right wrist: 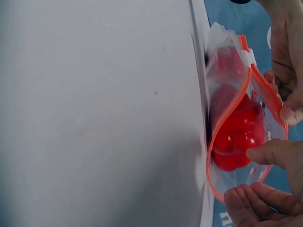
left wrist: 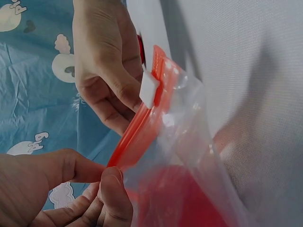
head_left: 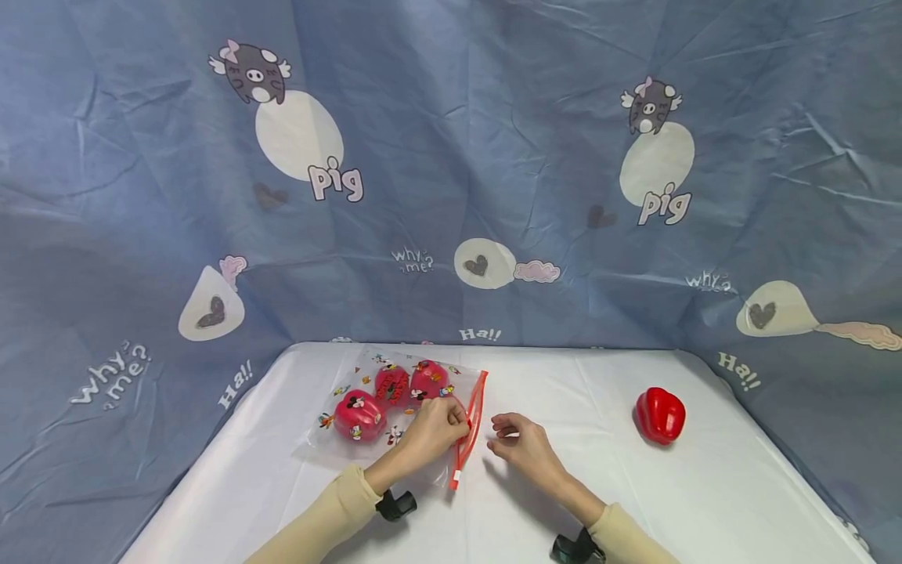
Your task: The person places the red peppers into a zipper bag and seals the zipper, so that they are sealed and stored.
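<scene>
A clear zip bag [head_left: 398, 372] printed with small cartoon figures lies on the table with several red, rounded things in it. My left hand [head_left: 434, 431] pinches the red zip edge [head_left: 476, 407] of its mouth between thumb and index finger. In the right wrist view the mouth gapes, and a glossy red bell pepper [right wrist: 236, 137] shows just inside. My right hand [head_left: 524, 446] hovers before the opening, fingers loosely bent and apart from the thumb, holding nothing. A white slider [left wrist: 149, 88] sits near one end of the zip.
Another red bell pepper [head_left: 660, 416] lies by itself toward the right side of the white table [head_left: 585, 384]. Behind the table hangs a blue cloth [head_left: 437, 157] with pig prints. Each wrist carries a small black camera.
</scene>
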`<state>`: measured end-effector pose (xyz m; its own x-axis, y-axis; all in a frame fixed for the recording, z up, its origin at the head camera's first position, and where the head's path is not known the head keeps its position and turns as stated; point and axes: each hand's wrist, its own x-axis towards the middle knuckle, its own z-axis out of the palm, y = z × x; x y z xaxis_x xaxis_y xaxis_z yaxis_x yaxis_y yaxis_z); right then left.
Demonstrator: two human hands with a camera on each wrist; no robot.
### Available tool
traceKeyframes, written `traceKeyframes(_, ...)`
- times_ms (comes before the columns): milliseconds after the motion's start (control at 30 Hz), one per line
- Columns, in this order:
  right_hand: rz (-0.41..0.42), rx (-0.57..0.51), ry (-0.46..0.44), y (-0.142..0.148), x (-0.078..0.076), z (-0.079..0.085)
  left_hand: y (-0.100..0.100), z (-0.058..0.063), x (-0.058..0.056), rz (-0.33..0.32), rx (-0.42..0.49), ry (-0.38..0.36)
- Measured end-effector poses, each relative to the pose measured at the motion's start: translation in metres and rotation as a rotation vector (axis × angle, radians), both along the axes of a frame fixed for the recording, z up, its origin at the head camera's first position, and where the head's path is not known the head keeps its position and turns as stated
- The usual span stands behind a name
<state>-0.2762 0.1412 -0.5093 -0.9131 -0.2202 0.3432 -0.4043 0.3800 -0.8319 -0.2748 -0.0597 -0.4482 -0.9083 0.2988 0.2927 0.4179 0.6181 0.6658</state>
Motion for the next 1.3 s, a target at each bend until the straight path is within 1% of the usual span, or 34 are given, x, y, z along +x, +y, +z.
traceKeyframes(133,-0.031,0.009,0.009,0.008,0.001,0.000,0.000,0.001,0.000,0.000,0.007,0.004)
traceKeyframes(467,-0.100,0.033,-0.030,0.032,0.007,0.001,0.000,0.002,0.001,-0.004,0.014,-0.007)
traceKeyframes(633,-0.126,0.050,-0.035,0.041,0.009,0.004,0.000,0.004,0.001,-0.003,0.017,-0.008)
traceKeyframes(867,-0.199,0.094,-0.059,0.055,0.014,0.010,-0.001,0.004,0.000,-0.003,0.015,0.002)
traceKeyframes(967,-0.231,0.109,-0.054,0.062,0.015,0.011,-0.001,0.003,0.001,-0.007,0.016,-0.002)
traceKeyframes(1167,-0.297,0.144,-0.001,0.078,0.013,0.014,-0.001,0.000,0.002,-0.014,0.018,-0.023)
traceKeyframes(1300,-0.348,0.203,-0.011,0.089,0.009,0.020,-0.001,0.000,0.002,-0.017,0.025,-0.035)
